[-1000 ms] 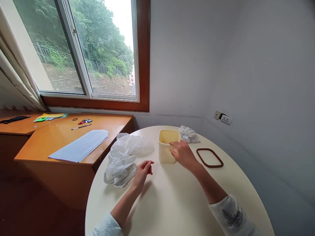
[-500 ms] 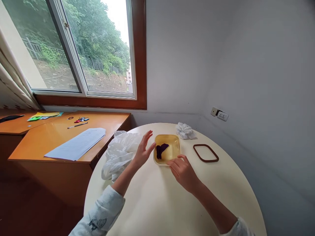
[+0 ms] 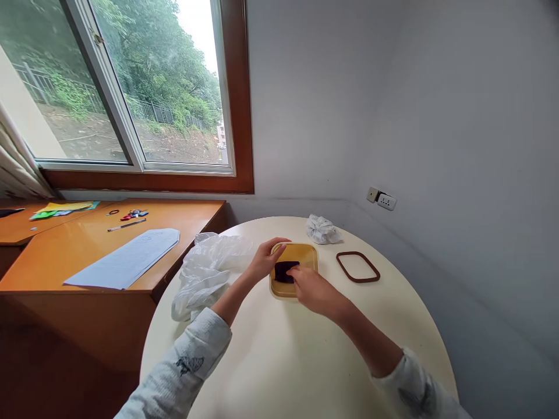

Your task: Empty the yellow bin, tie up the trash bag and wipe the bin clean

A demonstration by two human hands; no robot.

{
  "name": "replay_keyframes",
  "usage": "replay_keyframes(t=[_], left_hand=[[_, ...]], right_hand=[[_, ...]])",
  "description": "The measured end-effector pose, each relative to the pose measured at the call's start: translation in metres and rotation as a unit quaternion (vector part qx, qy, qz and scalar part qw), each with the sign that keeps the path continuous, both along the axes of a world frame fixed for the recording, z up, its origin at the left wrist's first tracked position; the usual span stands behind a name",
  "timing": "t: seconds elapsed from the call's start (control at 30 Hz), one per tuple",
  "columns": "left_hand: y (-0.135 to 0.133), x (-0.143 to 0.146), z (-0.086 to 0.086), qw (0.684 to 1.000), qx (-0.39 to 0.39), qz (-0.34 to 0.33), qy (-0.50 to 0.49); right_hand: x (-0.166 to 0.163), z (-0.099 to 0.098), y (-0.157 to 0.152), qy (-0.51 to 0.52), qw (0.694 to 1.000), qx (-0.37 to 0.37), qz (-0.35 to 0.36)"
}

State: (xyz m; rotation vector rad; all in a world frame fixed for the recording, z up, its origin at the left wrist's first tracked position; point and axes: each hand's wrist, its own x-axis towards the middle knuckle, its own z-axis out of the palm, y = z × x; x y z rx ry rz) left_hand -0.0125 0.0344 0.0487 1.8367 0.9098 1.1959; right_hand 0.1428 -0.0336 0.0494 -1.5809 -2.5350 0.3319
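Observation:
A yellow, square plastic container (image 3: 309, 254) stands on the round table. Inside it lies a dark purple, soft piece that looks like cloth (image 3: 283, 272), partly covered by my fingers. My left hand (image 3: 264, 259) is closed over the container's left rim, thumb near the inner side. Reaching in from the right, my right hand (image 3: 315, 288) has its fingers pinched at the dark purple cloth. A brown rounded-square ring (image 3: 358, 279), like a lid frame, lies flat to the right of the container.
A thin white plastic bag (image 3: 203, 273) spreads over the table's left side. Behind the container sits a crumpled white bag (image 3: 322, 229). The cream round table (image 3: 279, 355) adjoins an orange desk (image 3: 192, 209) bearing papers (image 3: 126, 259), a pen (image 3: 126, 225) and keys (image 3: 134, 215).
My left hand has moved right and closed on the container's rim. My right hand has gone from the front rim into the container, onto the purple cloth, which now lies more spread out.

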Motion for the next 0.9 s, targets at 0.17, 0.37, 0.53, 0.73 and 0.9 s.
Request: replay_keyframes(t=[0.17,0.37,0.53,0.73,0.9], left_hand=[[0.001,0.005,0.003,1.0,-0.005,0.02,0.009],[0.006,0.01,0.0,0.998,0.0,0.058,0.0],[0.007,0.016,0.0,0.998,0.012,0.06,-0.003],[0.003,0.017,0.001,0.998,0.022,0.064,-0.002],[0.001,0.02,-0.004,0.997,0.031,0.072,-0.003]], right_hand=[[-0.027,-0.011,0.059,-0.096,0.991,-0.093,-0.003],[-0.036,-0.034,0.083,-0.117,0.992,-0.043,0.013],[-0.032,-0.043,0.086,-0.119,0.989,0.044,-0.072],[-0.033,-0.059,0.098,-0.108,0.993,-0.015,-0.053],[-0.027,-0.064,0.098,-0.037,0.999,-0.029,0.027]])
